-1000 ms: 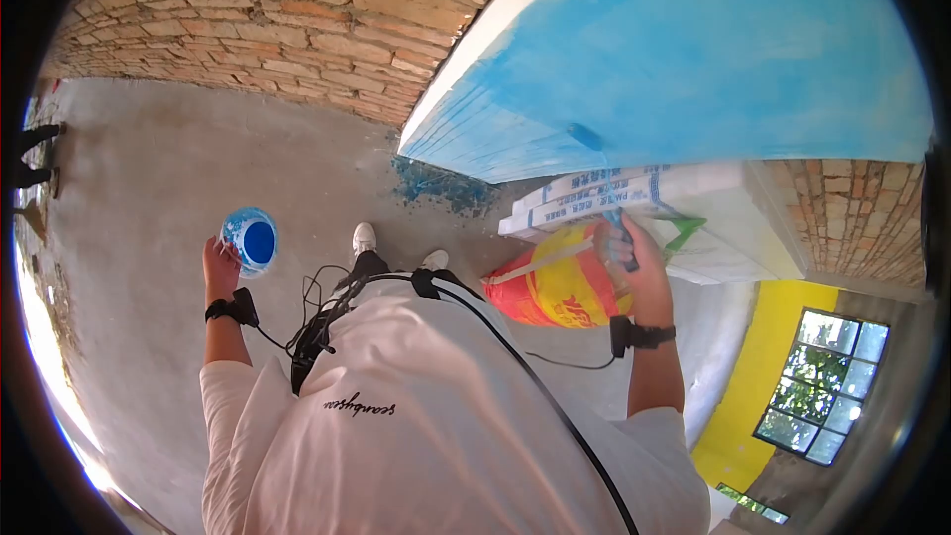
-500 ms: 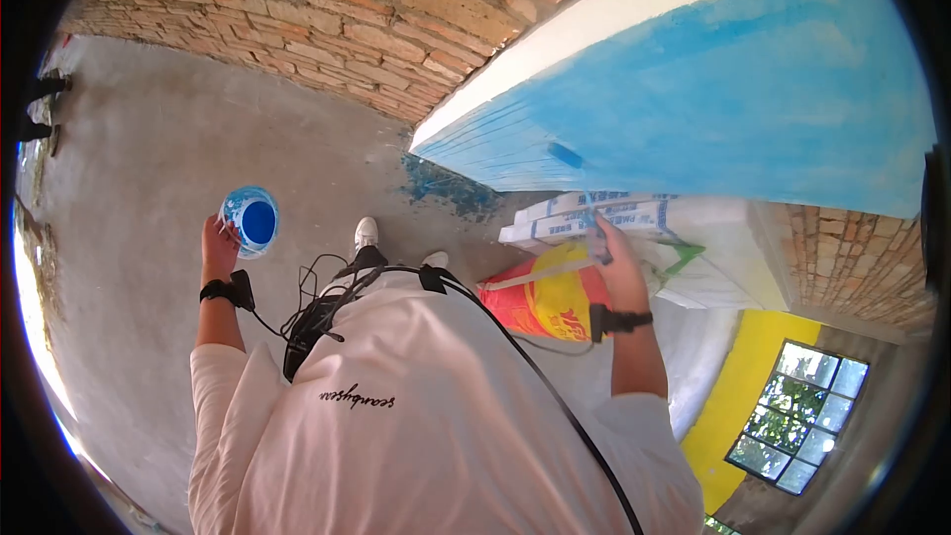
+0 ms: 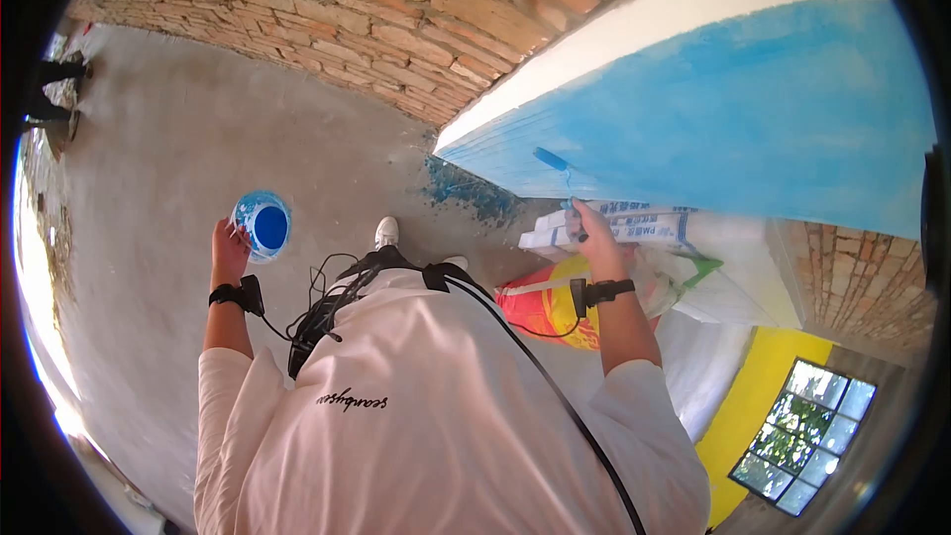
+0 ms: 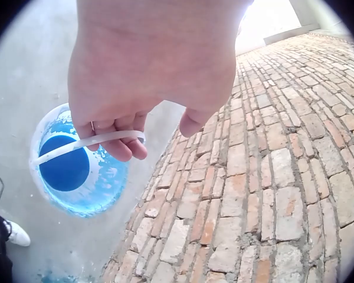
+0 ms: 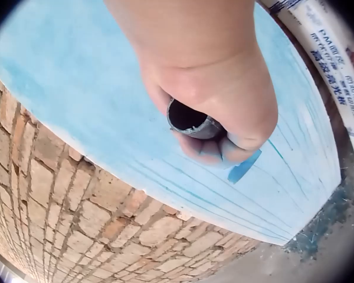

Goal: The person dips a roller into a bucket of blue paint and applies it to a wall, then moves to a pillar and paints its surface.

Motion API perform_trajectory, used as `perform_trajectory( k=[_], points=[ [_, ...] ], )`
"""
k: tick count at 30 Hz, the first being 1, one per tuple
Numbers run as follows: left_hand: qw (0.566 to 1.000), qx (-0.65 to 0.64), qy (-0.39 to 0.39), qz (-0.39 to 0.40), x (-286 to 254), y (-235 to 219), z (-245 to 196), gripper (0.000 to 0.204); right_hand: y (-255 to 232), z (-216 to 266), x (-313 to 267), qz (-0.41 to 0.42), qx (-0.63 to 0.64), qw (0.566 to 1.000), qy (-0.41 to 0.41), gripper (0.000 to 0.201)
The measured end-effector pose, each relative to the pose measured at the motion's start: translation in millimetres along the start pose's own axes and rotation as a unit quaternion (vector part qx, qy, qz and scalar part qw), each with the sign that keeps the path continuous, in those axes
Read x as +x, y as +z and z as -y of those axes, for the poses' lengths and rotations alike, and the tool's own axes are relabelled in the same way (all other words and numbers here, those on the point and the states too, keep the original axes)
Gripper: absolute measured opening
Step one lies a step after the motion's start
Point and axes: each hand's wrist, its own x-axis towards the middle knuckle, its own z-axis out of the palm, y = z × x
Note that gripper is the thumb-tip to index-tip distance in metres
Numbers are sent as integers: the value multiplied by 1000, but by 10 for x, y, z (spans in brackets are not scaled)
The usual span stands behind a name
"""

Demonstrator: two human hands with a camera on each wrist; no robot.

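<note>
My left hand (image 4: 147,88) holds the white handle (image 4: 85,141) of a paint bucket (image 3: 264,226), its fingers curled under the strap. Deep blue paint (image 4: 65,165) lies in the bottom, and blue smears coat the inside wall. In my right hand (image 3: 600,243) is the dark tubular grip (image 5: 192,121) of a paint roller; the right wrist view looks into its hollow end. The blue roller head (image 3: 551,159) lies against the light-blue painted panel (image 3: 713,119), low down near its left corner. Thin darker streaks run along the panel there.
A brick wall (image 3: 376,10) rises ahead, beyond the panel's white border. White printed boxes (image 3: 634,226) and a red-and-yellow bag (image 3: 545,302) stand at my right. Blue paint spatter (image 3: 466,188) marks the concrete floor below the panel. Another person's legs (image 3: 59,94) show far left.
The roller head has shifted left across the panel toward its corner, with my right hand following. My left hand still holds the bucket. The head view has turned slightly.
</note>
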Motion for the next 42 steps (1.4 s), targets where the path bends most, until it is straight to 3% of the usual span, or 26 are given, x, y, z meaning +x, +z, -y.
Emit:
perform_trajectory(
  k=[1, 2, 7, 9, 11, 13, 15, 16, 18, 21, 23, 25, 28, 31, 32, 34, 36, 39, 42],
  points=[
    [1000, 12, -4, 6, 21, -19, -11, 42, 33, -18, -45, -25, -8, 1000, 3, 16],
    [1000, 24, -8, 13, 51, -26, -21, 44, -118, -44, 0, 13, -4, 1000, 6, 16],
    [999, 30, -16, 4, 257, -46, 68, 48, -130, 136, -1221, 19, 16, 998, -60, 15],
    [1000, 20, -2, -11, 197, 22, 100, 48, -168, 189, -1379, 36, 42, 996, -67, 15],
    [1000, 10, -2, 22, 235, -20, 148, 46, -157, 222, -1381, 88, 27, 994, -62, 14],
    [998, -3, -1, 55, 223, -56, 187, 45, 254, 106, -902, -62, -70, 994, -65, 13],
    [1000, -22, -10, 14, 177, 35, 198, 34, 438, -46, -376, -39, -63, 996, -44, 12],
    [999, -28, -2, 35, 207, -6, 225, 35, 408, -87, -106, -35, -65, 996, -42, 12],
    [999, -20, -6, 42, 214, -20, 200, 36, 369, -176, 298, 32, 45, 998, 31, 14],
    [999, -5, -20, 32, 103, 163, 208, 38, 245, -136, 2, 69, 38, 997, 6, 15],
    [999, -15, -25, 32, 138, 116, 275, 39, 280, 36, -690, 57, 20, 998, -12, 16],
    [998, -21, -36, 45, 244, -5, 363, 41, 69, 163, -1047, 60, 21, 997, -35, 16],
    [999, -2, -19, 36, 129, 48, 393, 38, 202, 260, -1541, 26, -14, 996, -88, 16],
    [999, -11, -7, 46, 62, 5, 386, 39, 330, 219, -1343, 39, -28, 996, -69, 16],
    [999, -13, -5, 44, 75, -41, 378, 39, 572, 137, -1272, -79, -84, 989, -94, 16],
    [998, -1, -2, 63, 125, -108, 363, 42, 508, 25, -574, -12, -56, 998, -39, 15],
    [999, -4, -1, 49, 25, -81, 308, 42, 420, -74, 87, 73, 62, 994, 53, 15],
    [999, -13, 5, 47, 12, -149, 255, 43, 653, -24, 38, 18, 79, 995, 51, 15],
    [999, -28, -1, 41, 23, -166, 267, 40, 582, 110, -568, 59, 49, 997, 23, 15]
  ],
)
